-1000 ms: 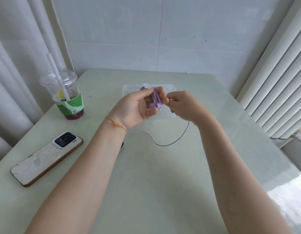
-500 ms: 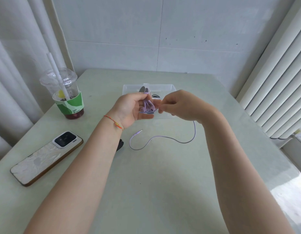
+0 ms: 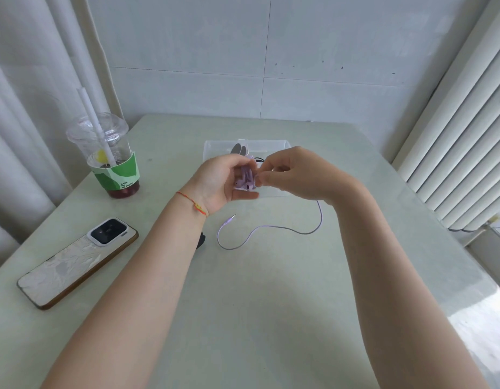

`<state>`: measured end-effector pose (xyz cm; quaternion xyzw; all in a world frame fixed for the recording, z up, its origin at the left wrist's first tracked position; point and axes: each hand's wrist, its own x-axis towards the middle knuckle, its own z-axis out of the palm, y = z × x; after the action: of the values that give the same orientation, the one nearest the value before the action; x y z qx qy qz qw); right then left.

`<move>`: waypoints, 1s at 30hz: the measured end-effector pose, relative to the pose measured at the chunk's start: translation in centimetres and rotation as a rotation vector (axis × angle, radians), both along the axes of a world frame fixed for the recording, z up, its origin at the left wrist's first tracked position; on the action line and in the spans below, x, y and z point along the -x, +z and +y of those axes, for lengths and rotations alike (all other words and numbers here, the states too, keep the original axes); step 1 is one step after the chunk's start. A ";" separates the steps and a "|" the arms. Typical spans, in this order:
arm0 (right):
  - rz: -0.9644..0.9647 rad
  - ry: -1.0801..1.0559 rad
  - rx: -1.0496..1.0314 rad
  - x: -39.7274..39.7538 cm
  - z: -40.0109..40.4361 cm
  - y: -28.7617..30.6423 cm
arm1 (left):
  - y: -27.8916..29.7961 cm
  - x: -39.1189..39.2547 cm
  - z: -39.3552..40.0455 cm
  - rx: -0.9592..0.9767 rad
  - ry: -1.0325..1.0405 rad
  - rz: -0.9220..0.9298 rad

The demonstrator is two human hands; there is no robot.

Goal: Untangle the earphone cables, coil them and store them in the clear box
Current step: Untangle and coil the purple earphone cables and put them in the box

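- Head view: the left hand [image 3: 219, 182] is raised over the table [image 3: 271, 304], palm turned inward, fingers curled round a small bundle of purple cable [image 3: 246, 179] with its earbuds.
- The thumb lies under the bundle and the fingertips close over its top, so the coil is gripped inside the hand.
- The right hand [image 3: 295, 175] meets it from the right; its thumb and forefinger pinch the cable right at the bundle, and the other fingers are bent.
- The two hands touch at the coil, just in front of the box [image 3: 215, 148].
- From under the right hand the loose end of the cable drops to the table, runs left in a shallow curve, loops round and ends in the plug [image 3: 231, 219], which lies near the left wrist.
- The clear box sits on the table behind the hands, partly hidden by them; grey rounded shapes and a bit of black cable [image 3: 259, 159] show inside it, too hidden to tell more.
- A thin red bracelet [image 3: 192, 203] is on the left wrist.
- A small dark thing [image 3: 200, 240] peeks out from under the left forearm; I cannot tell what it is.
- A phone [image 3: 77, 259] lies camera side up near the left edge of the table.
- A plastic cup [image 3: 111, 158] with a green sleeve, domed lid and white straw stands at the far left; a dark red drink shows at its bottom.
- Curtains hang at left, and a white ribbed panel stands at right.
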<state>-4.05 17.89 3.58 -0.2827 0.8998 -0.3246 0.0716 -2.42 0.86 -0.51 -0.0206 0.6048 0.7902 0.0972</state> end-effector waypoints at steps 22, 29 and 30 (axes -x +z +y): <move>-0.124 -0.011 0.016 1.4 -0.1 -2.1 | 0.3 -0.2 0.5 -0.339 -0.018 0.156; -0.067 0.054 -0.188 0.3 -0.7 -1.2 | -0.7 0.4 0.6 -0.215 0.069 0.210; -0.053 0.054 -0.206 0.3 -0.7 -1.2 | -0.7 0.4 0.6 -0.209 0.073 0.217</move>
<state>-4.33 17.19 2.38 -0.2895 0.9181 -0.2359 0.1327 -2.83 1.46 -1.25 0.0530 0.5252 0.8493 0.0041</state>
